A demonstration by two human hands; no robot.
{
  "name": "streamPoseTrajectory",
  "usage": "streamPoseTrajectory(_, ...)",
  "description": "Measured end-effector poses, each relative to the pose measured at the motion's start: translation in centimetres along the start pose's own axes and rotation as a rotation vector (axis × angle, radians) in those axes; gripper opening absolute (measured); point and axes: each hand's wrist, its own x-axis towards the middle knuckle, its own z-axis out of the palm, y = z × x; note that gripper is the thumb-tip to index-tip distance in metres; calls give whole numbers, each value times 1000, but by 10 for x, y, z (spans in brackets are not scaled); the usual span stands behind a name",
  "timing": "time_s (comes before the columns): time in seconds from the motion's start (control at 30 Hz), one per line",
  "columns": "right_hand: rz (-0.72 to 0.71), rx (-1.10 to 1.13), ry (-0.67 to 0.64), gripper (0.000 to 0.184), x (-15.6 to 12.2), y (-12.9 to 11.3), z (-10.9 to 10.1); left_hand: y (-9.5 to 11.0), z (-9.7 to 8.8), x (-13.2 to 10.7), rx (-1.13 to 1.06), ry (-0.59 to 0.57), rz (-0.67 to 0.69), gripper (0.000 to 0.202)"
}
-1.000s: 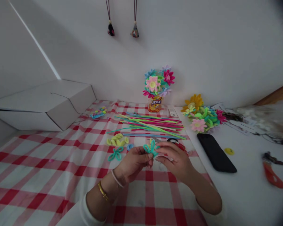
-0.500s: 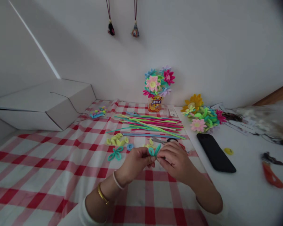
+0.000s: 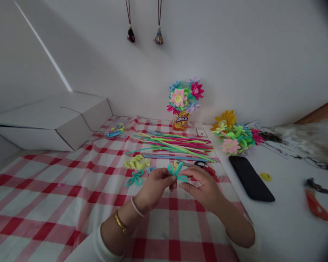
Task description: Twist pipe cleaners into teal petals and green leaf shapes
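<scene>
My left hand (image 3: pixel 160 183) pinches a teal pipe-cleaner piece (image 3: pixel 177 168) at its centre between thumb and fingers. Three narrow loops fan out from that grip: to the left, upward and to the right. Around the right-hand loop, my right hand (image 3: pixel 203 185) has its thumb and index finger apart; whether a fingertip touches the loop I cannot tell. A similar teal looped piece (image 3: pixel 135 178) lies on the cloth left of my hands. Behind it sit several pale-yellow loops (image 3: pixel 136 162), and a blue ring (image 3: pixel 151 170) is partly hidden by my left hand.
Colourful pipe cleaners (image 3: pixel 177 145) lie across the checked cloth (image 3: pixel 95 196). Scissors (image 3: pixel 200 164) rest behind my right hand. Further back stands a jar (image 3: pixel 180 121) of fuzzy flowers. At right are a black phone (image 3: pixel 251 178), more flowers (image 3: pixel 231 145) and orange-handled pliers (image 3: pixel 315 203). A white box (image 3: pixel 51 116) stands left.
The teal piece now shows a third loop folded out to the right, and its loops are spread wider. My right thumb and index finger have parted from their pinch.
</scene>
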Motion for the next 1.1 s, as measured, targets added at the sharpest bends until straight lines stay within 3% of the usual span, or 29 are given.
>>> streamPoseTrajectory(0.07,-124,-72,-21,15,0,0,-3,1,2,-1,-94,-61,-24,19)
streamPoseTrajectory(0.13,-91,-50,8,7,-1,-1,-3,2,5,-3,-120,-91,-14,18)
streamPoseTrajectory(0.2,80,84,50,5,-2,-2,0,4,7,-6,-104,-101,24,18)
streamPoseTrajectory(0.3,372,433,70,16,-3,-3,7,4,11,-8,-83,-101,105,17)
streamPoseTrajectory(0.4,494,662,93,20,-3,-4,11,2,14,-9,-115,-92,165,16)
streamPoseTrajectory(0.57,496,661,180,30,-1,-6,10,-2,18,-8,-189,-63,158,13)
streamPoseTrajectory(0.8,446,621,40,17,2,-7,13,-8,16,-5,-525,152,-86,10)
streamPoseTrajectory(0.9,440,631,-21,14,1,-9,20,-10,18,-5,-577,114,-81,8)
streamPoseTrajectory(1.1,452,572,-3,12,0,-10,15,-5,12,-5,-527,38,-77,10)
